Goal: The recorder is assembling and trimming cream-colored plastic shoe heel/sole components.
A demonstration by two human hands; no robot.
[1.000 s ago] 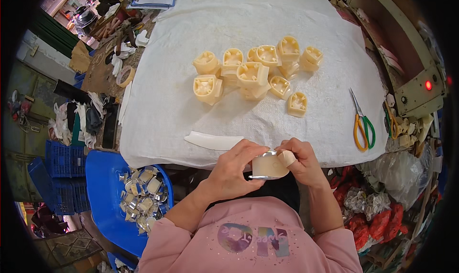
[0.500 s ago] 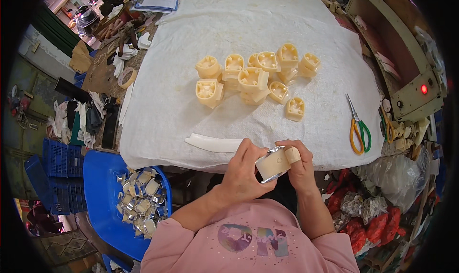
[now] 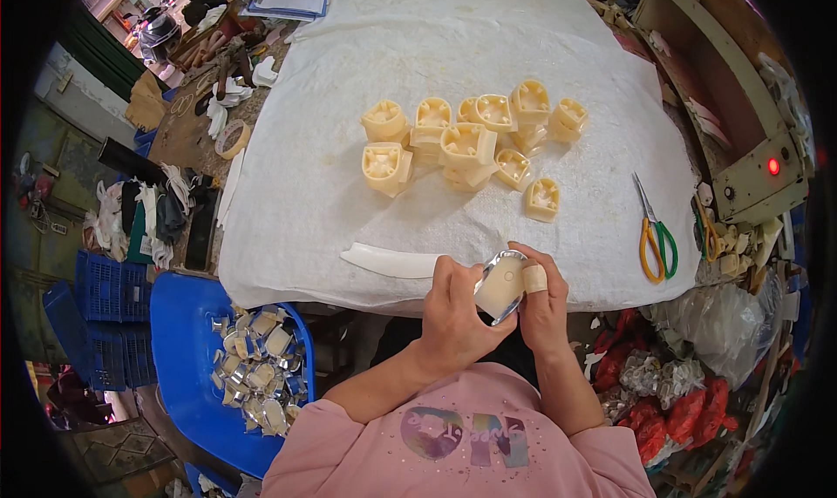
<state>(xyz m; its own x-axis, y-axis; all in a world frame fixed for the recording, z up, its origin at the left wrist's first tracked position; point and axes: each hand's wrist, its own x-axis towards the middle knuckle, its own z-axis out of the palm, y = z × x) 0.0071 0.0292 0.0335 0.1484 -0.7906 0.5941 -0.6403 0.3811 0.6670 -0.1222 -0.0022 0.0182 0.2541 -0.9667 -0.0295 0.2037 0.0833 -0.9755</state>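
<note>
A cream plastic part with a shiny silver rim (image 3: 499,287) is held between my two hands, just past the near edge of the cloth-covered table. My left hand (image 3: 455,313) grips its left side with closed fingers. From the right, my right hand (image 3: 544,304) pinches its rim, and a tan wrap (image 3: 534,278) covers the thumb. The part's smooth face is tilted up toward me. Beyond my hands, several cream plastic pieces (image 3: 381,169) stand clustered and partly stacked. A curved white strip (image 3: 388,260) lies flat beside my left hand.
At left, a blue bin (image 3: 179,359) holds many silver-rimmed cream parts (image 3: 261,372). Scissors with orange and green handles (image 3: 657,241) lie at the right of the white cloth (image 3: 305,149). Past them stands a metal machine casing with a lit red lamp (image 3: 773,166).
The silver-rimmed part has turned to a steeper slant in my hands. My left hand has shifted slightly right.
</note>
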